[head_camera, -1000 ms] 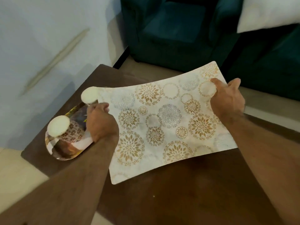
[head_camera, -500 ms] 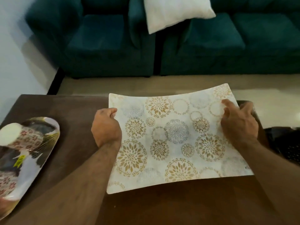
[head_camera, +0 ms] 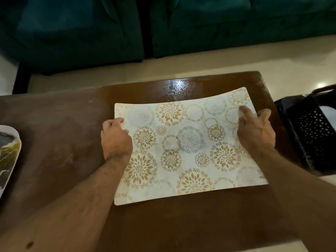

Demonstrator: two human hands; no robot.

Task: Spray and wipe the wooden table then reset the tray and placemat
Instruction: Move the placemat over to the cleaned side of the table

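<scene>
A white placemat [head_camera: 189, 146] with gold and grey flower circles lies over the right half of the dark wooden table [head_camera: 60, 135]. My left hand [head_camera: 115, 139] grips its left edge with curled fingers. My right hand [head_camera: 254, 133] holds the right edge, thumb on top and fingers spread. The mat's far right corner curls up slightly. A printed tray [head_camera: 9, 151] shows partly at the table's left edge; what stands on it is out of view.
A black perforated plastic basket [head_camera: 312, 133] stands on the floor just right of the table. A dark teal sofa [head_camera: 163, 26] runs along the far side beyond a strip of pale floor. A wet shiny patch [head_camera: 179, 87] sits near the table's far edge.
Both hands have carried the placemat rightward, away from the tray, and lowered it onto the table's right half. My view has swung right and down, so the tray is nearly out of frame.
</scene>
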